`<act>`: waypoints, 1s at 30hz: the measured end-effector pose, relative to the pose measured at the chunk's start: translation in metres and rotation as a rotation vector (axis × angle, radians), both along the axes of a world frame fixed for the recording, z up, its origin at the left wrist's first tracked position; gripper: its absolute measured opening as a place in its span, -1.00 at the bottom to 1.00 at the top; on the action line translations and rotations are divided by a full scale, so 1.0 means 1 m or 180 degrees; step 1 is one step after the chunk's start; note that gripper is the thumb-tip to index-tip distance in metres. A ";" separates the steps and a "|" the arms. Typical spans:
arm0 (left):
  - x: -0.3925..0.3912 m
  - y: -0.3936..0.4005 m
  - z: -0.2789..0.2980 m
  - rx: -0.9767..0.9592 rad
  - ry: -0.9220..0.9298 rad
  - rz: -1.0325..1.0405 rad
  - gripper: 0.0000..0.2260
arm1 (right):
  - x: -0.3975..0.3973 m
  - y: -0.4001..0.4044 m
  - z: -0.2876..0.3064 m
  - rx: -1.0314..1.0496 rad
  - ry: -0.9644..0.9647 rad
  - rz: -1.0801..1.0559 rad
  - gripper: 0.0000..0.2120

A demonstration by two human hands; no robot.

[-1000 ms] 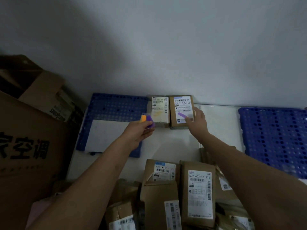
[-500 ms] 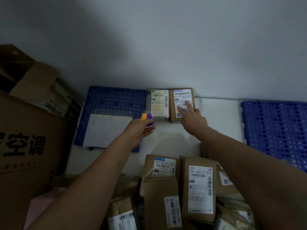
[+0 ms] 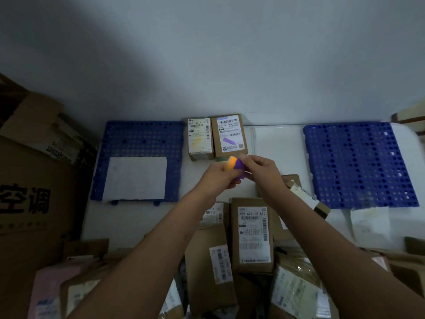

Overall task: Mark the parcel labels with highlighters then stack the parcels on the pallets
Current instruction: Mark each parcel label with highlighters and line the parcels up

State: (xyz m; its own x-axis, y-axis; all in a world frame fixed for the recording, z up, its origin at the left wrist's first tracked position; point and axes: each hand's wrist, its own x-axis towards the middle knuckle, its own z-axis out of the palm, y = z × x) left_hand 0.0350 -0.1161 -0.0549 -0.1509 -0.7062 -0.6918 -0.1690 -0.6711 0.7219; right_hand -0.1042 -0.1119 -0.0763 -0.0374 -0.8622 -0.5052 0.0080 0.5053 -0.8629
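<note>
Two small parcels stand side by side against the wall: a white-labelled one (image 3: 199,138) with a faint yellow mark and a brown one (image 3: 230,135) with a purple mark on its label. Just in front of them my left hand (image 3: 219,174) grips a set of highlighters (image 3: 234,165), orange and purple ends showing. My right hand (image 3: 258,168) meets it and pinches the purple highlighter. A blue pallet (image 3: 142,137) lies at the left with a white sheet (image 3: 135,178) on it. Another blue pallet (image 3: 358,164) lies at the right.
A heap of brown labelled parcels (image 3: 251,233) fills the near foreground under my forearms. Large cardboard boxes (image 3: 34,180) stand at the left edge. A paper sheet (image 3: 370,223) lies before the right pallet. The grey wall closes off the back.
My right hand has come back from the brown parcel's label to my left hand and taken hold at the highlighters. The purple mark on that label now shows uncovered.
</note>
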 end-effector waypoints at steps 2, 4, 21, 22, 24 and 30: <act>-0.012 0.012 0.004 -0.0088 -0.0053 -0.0193 -0.85 | -0.008 0.017 0.010 -0.0030 -0.0056 -0.0176 -0.85; -0.022 0.025 0.009 -0.0131 -0.0067 -0.0238 -0.85 | -0.017 0.034 0.017 0.0069 -0.0252 -0.0342 -0.85; 0.008 0.095 -0.011 -0.0711 -0.2445 -0.2190 -0.60 | -0.050 0.153 0.014 0.1448 -0.0716 -0.1214 -0.94; 0.005 0.099 -0.013 -0.0688 -0.2336 -0.2264 -0.59 | -0.049 0.155 0.013 0.1516 -0.0744 -0.1222 -0.94; 0.000 0.104 -0.015 -0.0731 -0.2244 -0.2378 -0.57 | -0.050 0.156 0.012 0.1509 -0.0791 -0.1242 -0.96; -0.012 0.121 -0.005 -0.0961 -0.1416 -0.1490 -0.69 | -0.060 0.158 0.014 0.1105 -0.0411 -0.1080 -0.89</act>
